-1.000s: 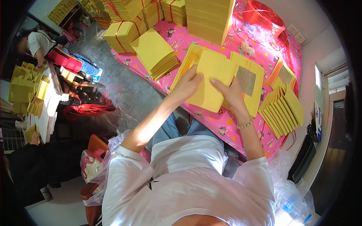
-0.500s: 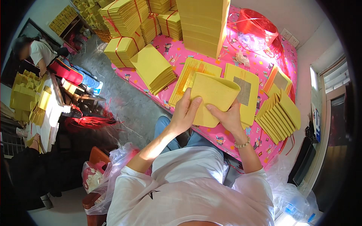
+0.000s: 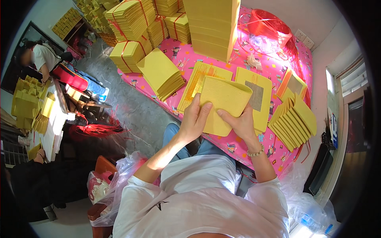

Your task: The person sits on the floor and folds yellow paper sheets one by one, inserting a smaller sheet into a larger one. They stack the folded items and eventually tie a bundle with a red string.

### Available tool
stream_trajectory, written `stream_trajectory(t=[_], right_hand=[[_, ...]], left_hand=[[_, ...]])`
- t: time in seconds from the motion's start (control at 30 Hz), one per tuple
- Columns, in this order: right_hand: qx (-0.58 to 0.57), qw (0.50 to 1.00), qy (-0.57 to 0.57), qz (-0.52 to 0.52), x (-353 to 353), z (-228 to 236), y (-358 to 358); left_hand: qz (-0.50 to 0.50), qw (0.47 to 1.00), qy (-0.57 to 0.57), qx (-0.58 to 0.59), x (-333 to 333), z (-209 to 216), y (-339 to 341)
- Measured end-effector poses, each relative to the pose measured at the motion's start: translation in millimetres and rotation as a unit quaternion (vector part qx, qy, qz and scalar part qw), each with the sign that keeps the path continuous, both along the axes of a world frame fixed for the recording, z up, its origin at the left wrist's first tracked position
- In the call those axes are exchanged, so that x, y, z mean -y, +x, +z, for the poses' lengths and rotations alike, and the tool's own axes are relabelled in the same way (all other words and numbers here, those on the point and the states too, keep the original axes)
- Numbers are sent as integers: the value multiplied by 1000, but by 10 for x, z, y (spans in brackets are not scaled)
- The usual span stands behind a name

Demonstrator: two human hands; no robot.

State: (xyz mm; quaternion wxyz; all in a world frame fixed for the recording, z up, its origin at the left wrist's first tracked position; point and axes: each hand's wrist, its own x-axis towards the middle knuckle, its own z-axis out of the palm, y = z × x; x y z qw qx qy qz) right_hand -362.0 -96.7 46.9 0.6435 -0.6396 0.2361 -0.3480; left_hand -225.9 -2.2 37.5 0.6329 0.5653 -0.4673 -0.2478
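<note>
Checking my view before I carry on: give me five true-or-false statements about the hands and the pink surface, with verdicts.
1. The left hand and right hand both hold a bent yellow piece. True.
2. The beaded bracelet is worn on the left. False: the beaded bracelet is worn on the right.
3. The red ribbon coil lies right of the tall yellow block. True.
4. The fanned yellow stack stands left of the left hand. False: the fanned yellow stack is right of the right hand.
5. The pink cover is patterned. True.
</note>
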Motion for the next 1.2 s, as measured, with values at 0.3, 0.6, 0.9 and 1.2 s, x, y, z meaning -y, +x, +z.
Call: stream_trajectory(t=[0.3,0.6,0.9,1.2], right_hand=[[9,1000,-3,-6,-8,28,20],[-57,992,106,32,77,64,56],[-56,985,154,46,211,-172,104],[-42,974,216,56,282,-288,93]], left_hand=[[16,1000,13,16,10,9,-4],[-58,966,87,-235,137,-70,201],[-108,951,150,-249,259,-122,350],[-97,937,202,-269,325,-97,332]])
